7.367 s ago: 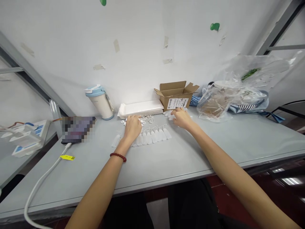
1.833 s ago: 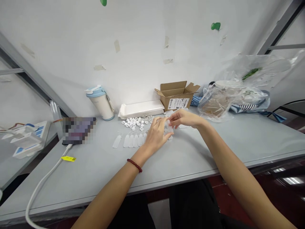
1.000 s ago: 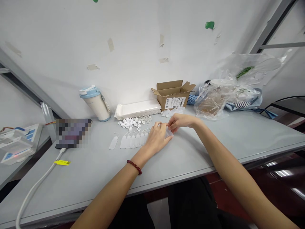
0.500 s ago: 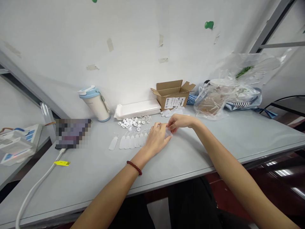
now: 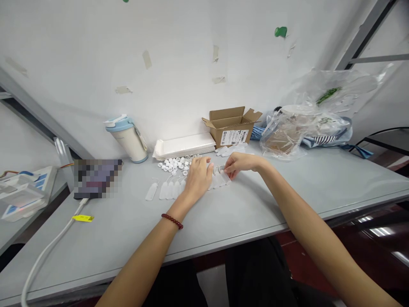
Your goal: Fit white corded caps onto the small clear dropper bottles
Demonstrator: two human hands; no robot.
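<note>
Presently, the left hand [image 5: 198,174] is over the mid. part of a row of white translucent vials [image 5: 170,190] on the grey desk [image 5: 204,232]; its fingers are stretched forward w/ the thumb a little apart, and I see nothing held in them. The right hand [image 5: 243,163] is at the right end of this row, thumb & index pinching the upper end of 1 vial, the rightmost vial [image 5: 227,177]; its other fingers are curled, partly hidden. Approx. 4 vials show left of the left hand and 3–4 right of it, but the exact no. I cannot tell, bc the hand covers some. 1 single vial [image 5: 151,192] lies separately at the far left, w/ a thin cord at its top. Behind the row is 1 heap of white caps [image 5: 172,164], approx. 20, overlapping. Further back: 1 white stack [image 5: 187,144] and, next to it, 1 open cardboard box [image 5: 218,134] w/ 1 label; several more vials [image 5: 234,149] lie before it, no. unclear. Also on the desk, to the left: 1 flask [image 5: 129,143] and 1 pixelated item [image 5: 99,179] w/ 1 white cable [image 5: 47,247].
</note>
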